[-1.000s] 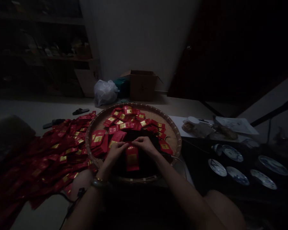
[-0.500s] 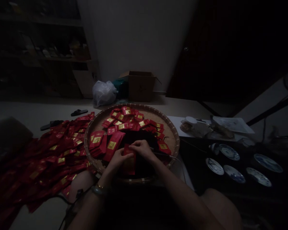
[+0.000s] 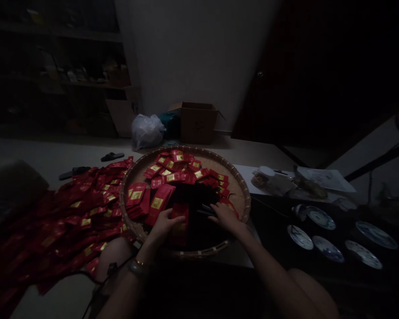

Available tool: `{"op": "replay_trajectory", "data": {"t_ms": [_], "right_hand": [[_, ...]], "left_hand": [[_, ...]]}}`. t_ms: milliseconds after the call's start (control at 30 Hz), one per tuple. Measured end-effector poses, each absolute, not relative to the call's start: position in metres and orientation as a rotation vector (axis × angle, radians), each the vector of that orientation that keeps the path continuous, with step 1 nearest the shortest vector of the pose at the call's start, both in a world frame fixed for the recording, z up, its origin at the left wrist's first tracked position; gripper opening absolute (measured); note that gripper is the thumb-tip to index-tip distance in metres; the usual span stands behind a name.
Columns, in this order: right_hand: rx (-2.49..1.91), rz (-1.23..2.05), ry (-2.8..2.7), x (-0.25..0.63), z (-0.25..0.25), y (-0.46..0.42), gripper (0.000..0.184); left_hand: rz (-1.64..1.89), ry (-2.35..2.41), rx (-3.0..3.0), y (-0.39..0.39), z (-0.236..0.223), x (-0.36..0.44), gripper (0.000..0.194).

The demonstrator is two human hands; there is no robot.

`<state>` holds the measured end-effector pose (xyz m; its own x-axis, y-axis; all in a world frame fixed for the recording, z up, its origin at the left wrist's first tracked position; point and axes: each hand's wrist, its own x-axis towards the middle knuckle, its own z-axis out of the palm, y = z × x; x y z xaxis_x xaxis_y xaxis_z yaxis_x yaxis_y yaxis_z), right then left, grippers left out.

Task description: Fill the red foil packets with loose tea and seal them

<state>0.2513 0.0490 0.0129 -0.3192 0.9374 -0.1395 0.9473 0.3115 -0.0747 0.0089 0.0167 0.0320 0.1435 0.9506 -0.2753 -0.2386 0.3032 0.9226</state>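
Note:
A round woven tray (image 3: pixel 236 186) lies in front of me with several red packets with gold labels (image 3: pixel 173 173) along its far side and a dark heap (image 3: pixel 194 199) in its middle. My left hand (image 3: pixel 163 223) grips one red packet (image 3: pixel 179 223) upright at the tray's near side. My right hand (image 3: pixel 224 215) has come off that packet and rests on the dark heap to the right, fingers curled; dark thin sticks (image 3: pixel 204 209) lie at its fingertips. Whether it holds them is unclear in the dim light.
A large spread of red packets (image 3: pixel 69 212) covers the surface left of the tray. Blue-and-white small plates (image 3: pixel 322 235) sit at the right. A cardboard box (image 3: pixel 197 122) and white plastic bag (image 3: pixel 146 130) stand behind the tray. Shelves line the dark left wall.
Both hands held the red packet at its top before. Now my right hand has let go and moved right onto the dark heap, while my left hand keeps the packet.

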Motion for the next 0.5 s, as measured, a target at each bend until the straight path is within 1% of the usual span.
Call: {"op": "replay_trajectory", "data": {"t_ms": [100, 233, 300, 367, 433, 500], "right_hand": [[1.812, -0.256, 2.525, 0.251, 0.010, 0.050, 0.036], [1.947, -0.419, 2.587, 0.264, 0.013, 0.056, 0.044], [2.016, -0.585, 2.687, 0.269, 0.021, 0.058, 0.046], [2.002, -0.837, 2.803, 0.266, 0.035, 0.059, 0.047], [1.868, -1.093, 2.869, 0.254, 0.050, 0.056, 0.050], [1.698, -1.235, 2.894, 0.237, 0.064, 0.051, 0.052]], "left_hand": [[1.026, 1.079, 0.849, 0.016, 0.032, 0.009, 0.048], [1.027, 1.090, 0.895, 0.017, 0.032, 0.008, 0.048], [1.021, 1.094, 0.935, 0.017, 0.031, 0.008, 0.049], [1.018, 1.099, 0.976, 0.018, 0.030, 0.009, 0.049], [1.007, 1.101, 1.011, 0.018, 0.030, 0.009, 0.047], [0.997, 1.104, 1.046, 0.018, 0.029, 0.011, 0.046]]}}
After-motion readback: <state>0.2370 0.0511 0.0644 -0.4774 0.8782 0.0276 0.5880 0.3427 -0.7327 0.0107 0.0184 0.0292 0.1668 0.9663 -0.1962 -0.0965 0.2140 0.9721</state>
